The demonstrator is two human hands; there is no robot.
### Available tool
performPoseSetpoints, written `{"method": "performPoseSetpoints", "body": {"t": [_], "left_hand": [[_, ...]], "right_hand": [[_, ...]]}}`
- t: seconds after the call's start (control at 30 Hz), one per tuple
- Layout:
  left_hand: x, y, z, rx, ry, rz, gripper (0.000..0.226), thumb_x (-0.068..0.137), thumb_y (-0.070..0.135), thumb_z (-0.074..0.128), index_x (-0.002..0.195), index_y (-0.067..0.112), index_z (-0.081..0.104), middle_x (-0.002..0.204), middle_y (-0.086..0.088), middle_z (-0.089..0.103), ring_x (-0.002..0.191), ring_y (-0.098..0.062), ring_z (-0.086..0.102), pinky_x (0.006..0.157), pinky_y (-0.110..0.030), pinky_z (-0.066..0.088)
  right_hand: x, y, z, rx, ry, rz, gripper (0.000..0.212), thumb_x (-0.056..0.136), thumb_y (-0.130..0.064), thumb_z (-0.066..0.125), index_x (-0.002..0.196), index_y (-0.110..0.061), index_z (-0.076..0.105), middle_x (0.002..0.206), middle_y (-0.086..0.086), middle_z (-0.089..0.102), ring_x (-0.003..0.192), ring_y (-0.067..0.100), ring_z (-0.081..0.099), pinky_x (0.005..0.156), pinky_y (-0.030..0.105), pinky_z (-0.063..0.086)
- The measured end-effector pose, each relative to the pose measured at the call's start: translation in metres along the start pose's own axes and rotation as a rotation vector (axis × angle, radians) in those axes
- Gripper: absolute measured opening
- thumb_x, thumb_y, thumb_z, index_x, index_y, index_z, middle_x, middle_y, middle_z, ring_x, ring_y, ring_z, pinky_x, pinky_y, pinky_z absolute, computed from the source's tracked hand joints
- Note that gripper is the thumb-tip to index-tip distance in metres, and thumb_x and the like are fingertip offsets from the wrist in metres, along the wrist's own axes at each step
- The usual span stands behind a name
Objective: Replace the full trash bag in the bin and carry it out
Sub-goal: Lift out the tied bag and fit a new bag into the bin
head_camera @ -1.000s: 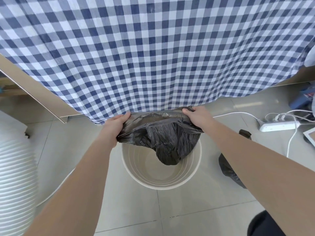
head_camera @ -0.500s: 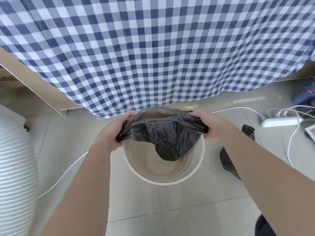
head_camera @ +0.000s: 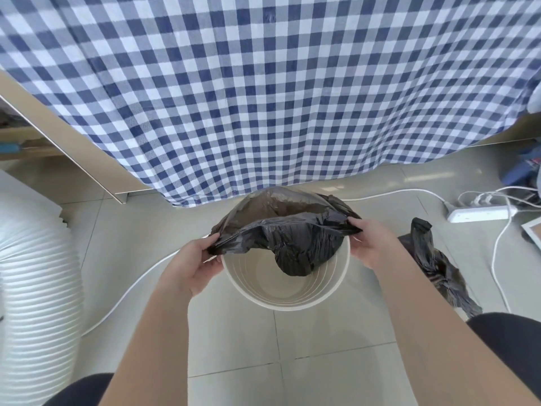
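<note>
i see both hands pinching the mouth of a fresh black trash bag [head_camera: 289, 230] above the white bin [head_camera: 285, 300]. my left hand [head_camera: 194, 265] is closed on the bag's near-left edge, my right hand [head_camera: 370, 244] closed on its right edge. the bag's far rim is draped over the bin's far edge and its bottom hangs inside. the full, tied black bag [head_camera: 436, 268] lies on the tiled floor [head_camera: 234, 341] just right of the bin, near a power strip [head_camera: 477, 213].
</note>
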State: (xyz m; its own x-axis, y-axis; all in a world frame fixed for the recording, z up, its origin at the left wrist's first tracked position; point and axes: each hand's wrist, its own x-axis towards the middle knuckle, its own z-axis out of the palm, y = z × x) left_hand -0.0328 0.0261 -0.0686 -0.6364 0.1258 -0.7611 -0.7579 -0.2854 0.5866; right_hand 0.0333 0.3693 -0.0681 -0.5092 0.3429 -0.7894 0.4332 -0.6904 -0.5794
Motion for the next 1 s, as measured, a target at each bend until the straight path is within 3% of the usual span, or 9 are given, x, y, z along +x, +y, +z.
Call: {"method": "performPoseSetpoints", "body": {"t": [0.1, 0.23, 0.37, 0.47, 0.6, 0.7, 0.8, 0.93, 1.0], "left_hand": [[-0.004, -0.008, 0.000, -0.060, 0.038, 0.007, 0.021, 0.103, 0.012, 0.063, 0.120, 0.002, 0.072, 0.114, -0.016, 0.072, 0.097, -0.029, 0.065, 0.110, -0.046, 0.053], [-0.006, -0.012, -0.011, 0.225, 0.100, -0.163, 0.019, 0.103, 0.034, 0.067, 0.112, 0.018, 0.072, 0.083, -0.004, 0.066, 0.063, -0.019, 0.065, 0.076, -0.047, 0.067], [-0.009, -0.021, -0.008, 0.168, 0.103, -0.131, 0.021, 0.107, 0.025, 0.061, 0.104, 0.006, 0.068, 0.076, -0.010, 0.062, 0.039, -0.014, 0.056, 0.044, -0.033, 0.061], [-0.015, -0.019, 0.001, 0.056, 0.096, -0.041, 0.018, 0.106, 0.018, 0.062, 0.100, 0.003, 0.070, 0.071, -0.010, 0.066, 0.049, -0.015, 0.060, 0.050, -0.034, 0.064], [-0.018, -0.013, 0.010, -0.256, 0.012, 0.031, 0.019, 0.109, 0.008, 0.053, 0.115, -0.003, 0.067, 0.095, -0.014, 0.077, 0.091, -0.020, 0.068, 0.088, -0.034, 0.062], [-0.019, -0.015, 0.014, -0.316, 0.029, 0.068, 0.019, 0.110, 0.007, 0.049, 0.110, -0.003, 0.066, 0.099, -0.013, 0.073, 0.093, -0.019, 0.068, 0.103, -0.032, 0.055], [-0.017, -0.019, 0.019, -0.367, 0.080, 0.081, 0.019, 0.109, 0.006, 0.052, 0.095, 0.001, 0.064, 0.087, -0.008, 0.065, 0.068, -0.011, 0.062, 0.082, -0.024, 0.059], [-0.018, -0.027, 0.013, 0.051, 0.145, 0.055, 0.017, 0.110, 0.021, 0.056, 0.095, 0.015, 0.063, 0.088, -0.005, 0.061, 0.074, -0.020, 0.055, 0.081, -0.049, 0.065], [-0.019, -0.027, 0.010, 0.141, 0.160, 0.062, 0.019, 0.111, 0.023, 0.054, 0.094, 0.016, 0.059, 0.085, -0.005, 0.059, 0.067, -0.020, 0.049, 0.062, -0.045, 0.067]], "right_hand": [[0.003, 0.004, -0.002, 0.044, -0.009, 0.060, 0.011, 0.103, -0.012, 0.056, 0.104, -0.005, 0.064, 0.095, 0.013, 0.066, 0.085, 0.027, 0.066, 0.069, 0.039, 0.064], [0.012, 0.013, -0.008, -0.096, 0.017, 0.120, 0.028, 0.106, -0.023, 0.051, 0.122, -0.005, 0.066, 0.118, 0.015, 0.072, 0.110, 0.031, 0.069, 0.105, 0.045, 0.050], [0.015, 0.017, -0.016, -0.120, 0.079, 0.136, 0.037, 0.103, -0.025, 0.055, 0.133, -0.007, 0.066, 0.130, 0.013, 0.071, 0.121, 0.031, 0.068, 0.108, 0.048, 0.051], [0.005, 0.013, -0.013, -0.047, 0.064, 0.082, 0.034, 0.104, -0.025, 0.057, 0.130, -0.005, 0.065, 0.124, 0.012, 0.070, 0.111, 0.029, 0.070, 0.102, 0.044, 0.054], [0.001, 0.017, -0.009, 0.074, 0.027, 0.039, 0.020, 0.107, -0.023, 0.053, 0.114, -0.007, 0.064, 0.088, 0.011, 0.075, 0.080, 0.021, 0.069, 0.068, 0.035, 0.057], [0.000, 0.026, -0.003, 0.151, -0.002, -0.019, 0.021, 0.107, -0.019, 0.052, 0.100, -0.006, 0.066, 0.066, 0.009, 0.076, 0.059, 0.019, 0.073, 0.049, 0.027, 0.058], [0.000, 0.030, 0.001, 0.224, -0.021, -0.068, 0.019, 0.105, -0.019, 0.054, 0.107, -0.006, 0.068, 0.075, 0.010, 0.077, 0.069, 0.023, 0.070, 0.051, 0.028, 0.061], [-0.001, 0.030, 0.000, 0.210, -0.019, -0.031, 0.026, 0.103, -0.029, 0.057, 0.107, -0.007, 0.071, 0.078, 0.009, 0.077, 0.071, 0.023, 0.071, 0.057, 0.028, 0.062], [-0.002, 0.031, 0.000, 0.157, -0.012, -0.020, 0.026, 0.104, -0.031, 0.056, 0.107, -0.010, 0.070, 0.076, 0.007, 0.078, 0.068, 0.021, 0.072, 0.059, 0.027, 0.060]]}}
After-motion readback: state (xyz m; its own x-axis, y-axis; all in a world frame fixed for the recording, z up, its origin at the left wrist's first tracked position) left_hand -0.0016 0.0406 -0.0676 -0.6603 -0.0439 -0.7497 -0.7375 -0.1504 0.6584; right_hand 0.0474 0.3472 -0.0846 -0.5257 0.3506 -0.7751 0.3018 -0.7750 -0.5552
